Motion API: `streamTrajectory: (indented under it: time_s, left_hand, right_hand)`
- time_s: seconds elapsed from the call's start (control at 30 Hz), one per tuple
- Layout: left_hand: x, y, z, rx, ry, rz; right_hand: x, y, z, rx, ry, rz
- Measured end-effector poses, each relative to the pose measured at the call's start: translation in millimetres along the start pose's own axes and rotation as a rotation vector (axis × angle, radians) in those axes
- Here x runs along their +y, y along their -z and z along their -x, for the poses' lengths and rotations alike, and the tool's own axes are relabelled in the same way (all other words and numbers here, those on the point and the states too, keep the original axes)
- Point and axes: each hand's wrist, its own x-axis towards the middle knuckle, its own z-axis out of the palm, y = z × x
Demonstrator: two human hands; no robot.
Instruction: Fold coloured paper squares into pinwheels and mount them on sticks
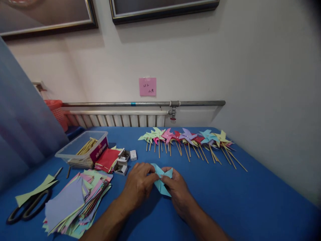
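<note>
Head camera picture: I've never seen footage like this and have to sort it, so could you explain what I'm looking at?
The one picture comes from a camera worn on a person's head, looking down at their own bare hands over a blue table. The left hand and right hand together pinch a folded light-blue paper. Behind it lies a row of finished paper pinwheels on sticks. To the left are a stack of coloured paper squares, black scissors, a clear plastic box holding sticks, and small boxes of pins.
</note>
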Motion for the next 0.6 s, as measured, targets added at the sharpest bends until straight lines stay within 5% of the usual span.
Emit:
streamTrajectory:
  time_s: [0.6]
  left_hand:
    - [-3,-0.1,1,-0.039,-0.031,0.027]
  right_hand:
    - [-8,-2,5,-0.056,0.016,-0.029]
